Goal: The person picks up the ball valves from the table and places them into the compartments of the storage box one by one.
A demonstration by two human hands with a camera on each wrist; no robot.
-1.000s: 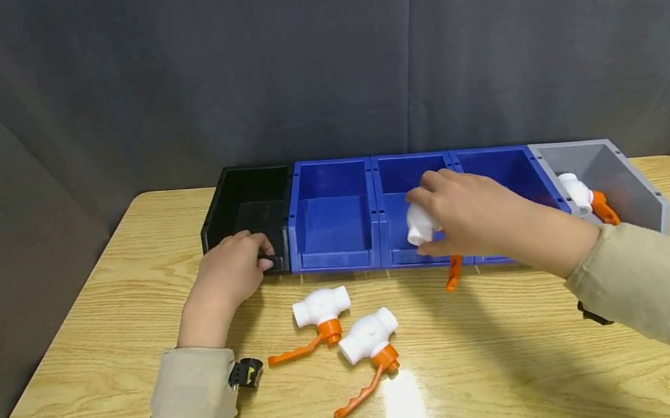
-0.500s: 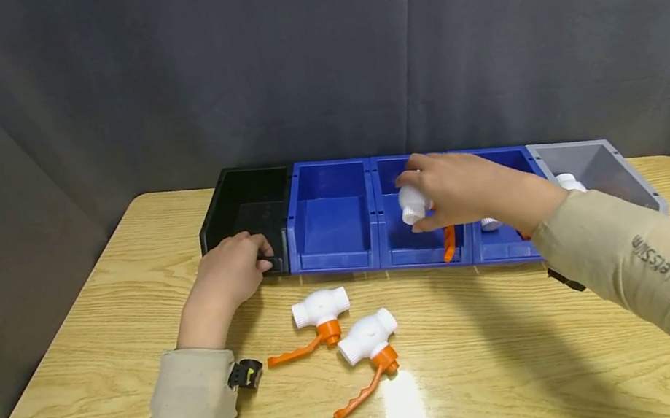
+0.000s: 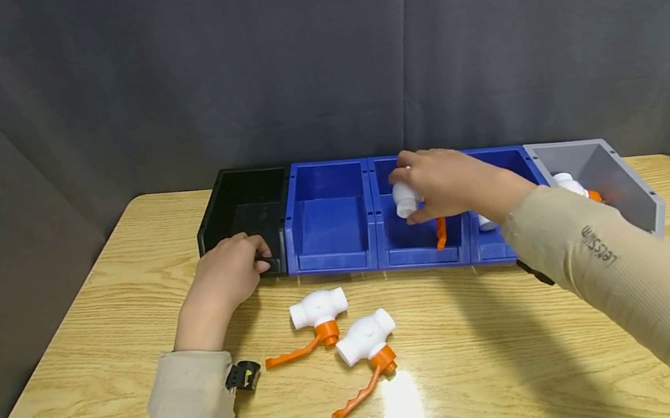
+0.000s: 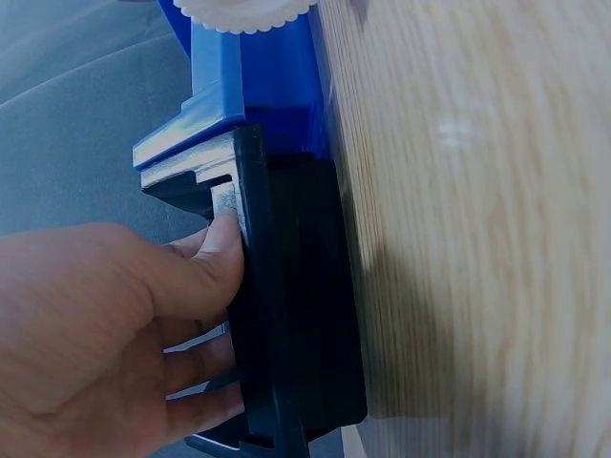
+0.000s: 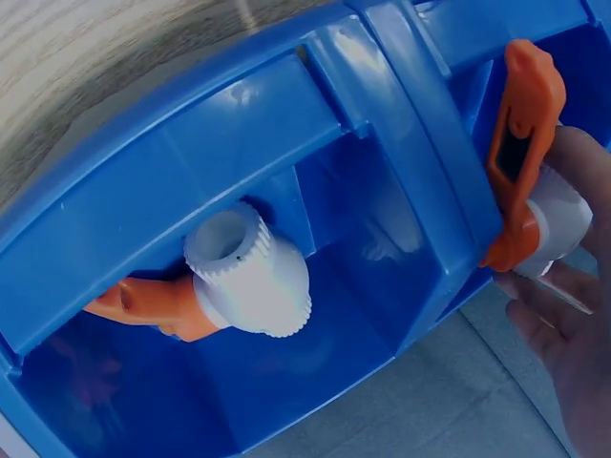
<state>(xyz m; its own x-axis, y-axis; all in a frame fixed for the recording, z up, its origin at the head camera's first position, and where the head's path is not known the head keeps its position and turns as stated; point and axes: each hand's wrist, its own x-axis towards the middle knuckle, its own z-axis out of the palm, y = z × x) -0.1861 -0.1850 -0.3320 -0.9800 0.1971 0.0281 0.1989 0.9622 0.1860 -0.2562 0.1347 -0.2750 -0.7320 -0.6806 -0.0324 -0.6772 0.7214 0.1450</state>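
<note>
My left hand (image 3: pixel 223 276) grips the front lip of the black bin (image 3: pixel 254 185), its thumb against the edge in the left wrist view. In my right hand (image 3: pixel 453 182) is a white ball valve (image 3: pixel 405 199) with an orange lever, pinched by its body. That valve hangs over the middle blue bin (image 3: pixel 397 246), with the lever (image 5: pixel 525 114) pointing down toward the front. Another ball valve (image 5: pixel 253 277) lies in the right-hand blue bin (image 5: pixel 181 143), partly behind my forearm in the head view. Two more valves, one behind (image 3: pixel 318 308) and one nearer (image 3: pixel 366 337), lie on the table.
The bins stand side by side in a row, with the left blue bin (image 3: pixel 331 224) beside the black one. At the right end, a grey bin (image 3: pixel 631 189) holds a ball valve (image 3: pixel 569 183). A dark curtain (image 3: pixel 310 58) hangs behind the wooden table (image 3: pixel 470 379).
My right hand has carried the valve farther back and slightly left, from the front of the middle blue bin to over its inside. The left hand stays on the black bin.
</note>
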